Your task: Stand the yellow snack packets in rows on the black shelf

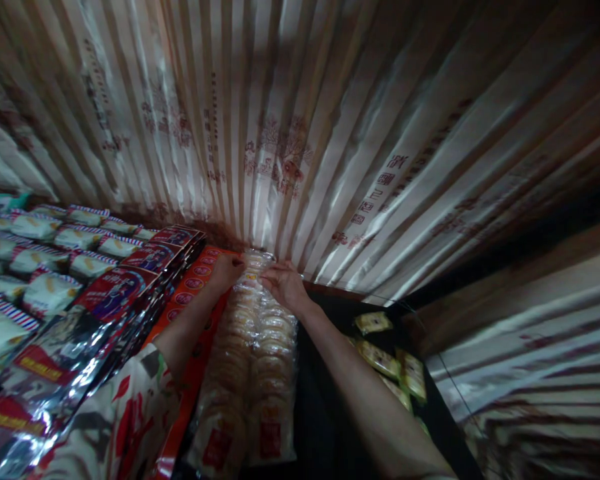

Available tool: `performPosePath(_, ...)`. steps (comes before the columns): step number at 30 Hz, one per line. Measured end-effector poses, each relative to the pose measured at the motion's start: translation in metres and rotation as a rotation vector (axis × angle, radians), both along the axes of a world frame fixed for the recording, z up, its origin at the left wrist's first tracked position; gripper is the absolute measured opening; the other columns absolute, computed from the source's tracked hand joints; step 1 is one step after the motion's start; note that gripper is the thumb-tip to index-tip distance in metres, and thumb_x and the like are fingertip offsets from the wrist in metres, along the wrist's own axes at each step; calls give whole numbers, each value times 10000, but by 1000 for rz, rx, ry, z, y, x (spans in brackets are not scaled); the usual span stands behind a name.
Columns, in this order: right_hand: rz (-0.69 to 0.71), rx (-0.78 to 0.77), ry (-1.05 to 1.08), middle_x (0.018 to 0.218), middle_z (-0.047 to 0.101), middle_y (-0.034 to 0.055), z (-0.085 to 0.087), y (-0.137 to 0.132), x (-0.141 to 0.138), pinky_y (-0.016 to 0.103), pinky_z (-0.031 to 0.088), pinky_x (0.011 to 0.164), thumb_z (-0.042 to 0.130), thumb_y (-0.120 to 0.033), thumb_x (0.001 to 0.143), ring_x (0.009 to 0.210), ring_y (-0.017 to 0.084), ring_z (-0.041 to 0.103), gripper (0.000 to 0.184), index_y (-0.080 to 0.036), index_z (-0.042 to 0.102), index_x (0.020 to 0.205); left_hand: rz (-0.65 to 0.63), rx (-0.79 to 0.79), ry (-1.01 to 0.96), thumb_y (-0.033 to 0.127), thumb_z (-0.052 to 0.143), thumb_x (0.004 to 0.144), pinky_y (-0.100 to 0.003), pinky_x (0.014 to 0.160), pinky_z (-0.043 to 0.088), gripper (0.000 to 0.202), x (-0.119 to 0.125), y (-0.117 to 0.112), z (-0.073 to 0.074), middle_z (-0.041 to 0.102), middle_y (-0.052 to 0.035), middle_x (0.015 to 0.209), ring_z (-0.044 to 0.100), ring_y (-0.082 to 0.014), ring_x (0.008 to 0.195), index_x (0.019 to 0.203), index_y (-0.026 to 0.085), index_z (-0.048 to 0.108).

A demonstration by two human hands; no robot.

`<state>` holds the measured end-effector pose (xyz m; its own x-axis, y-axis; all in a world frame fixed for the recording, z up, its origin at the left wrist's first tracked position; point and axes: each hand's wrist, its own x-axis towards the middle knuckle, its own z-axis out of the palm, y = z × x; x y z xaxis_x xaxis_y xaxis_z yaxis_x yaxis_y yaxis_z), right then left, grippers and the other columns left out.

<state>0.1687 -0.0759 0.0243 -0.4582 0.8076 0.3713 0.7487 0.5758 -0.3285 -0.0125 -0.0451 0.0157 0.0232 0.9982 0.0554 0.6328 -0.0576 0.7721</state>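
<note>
Two long rows of round, flat, pale pastries in clear plastic packaging (270,360) lie side by side in front of me, red labels at their near ends. My left hand (225,272) is at the far left edge of the rows, fingers pinched together; what they hold, if anything, is too small to make out. At the far right end, my right hand (286,287) has its fingertips closed on the clear plastic. An orange-red printed sheet or box (193,283) with round emblems runs under my left forearm, along the left of the packs.
Stacked shiny dark-red printed pouches (100,300) lie to the left, beyond them several rows of small white snack packets (50,293). Several small yellow-green packets (380,357) are scattered on the dark surface (325,400) at right. A pleated printed sheet (280,133) rises behind.
</note>
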Motion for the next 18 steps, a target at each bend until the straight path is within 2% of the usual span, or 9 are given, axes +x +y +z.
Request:
performPosePath(4, -22, -38, 3, 790, 641, 15, 0, -3, -3, 318, 337, 814, 623, -313, 787, 809, 161, 529, 134, -216, 667, 707, 5, 4, 7, 185, 546, 717, -212, 588, 416, 176, 2, 1, -1, 674, -43, 680, 588, -134, 643, 758, 93, 691)
performPosePath(8, -75, -75, 52, 760, 640, 9, -8, 1, -6, 313, 347, 811, 660, -243, 749, 787, 158, 533, 77, -208, 662, 680, 11, -6, 5, 188, 559, 713, -222, 635, 438, 169, 1, 2, -3, 688, -47, 736, 602, -142, 698, 785, 105, 688)
performPosePath(13, -133, -35, 96, 724, 633, 5, -13, 2, -8, 322, 351, 826, 654, -221, 747, 780, 162, 535, 70, -212, 655, 678, 10, 30, -68, 217, 548, 736, -231, 674, 446, 228, -3, -4, -4, 694, -60, 838, 606, -146, 752, 909, 122, 662)
performPosePath(18, -170, -5, 97, 740, 645, 13, -13, 2, -8, 347, 332, 866, 640, -216, 758, 816, 172, 541, 73, -205, 656, 688, 95, 7, 142, 304, 557, 741, -229, 652, 404, 215, -11, -16, 3, 681, -76, 861, 591, -167, 792, 851, 144, 647)
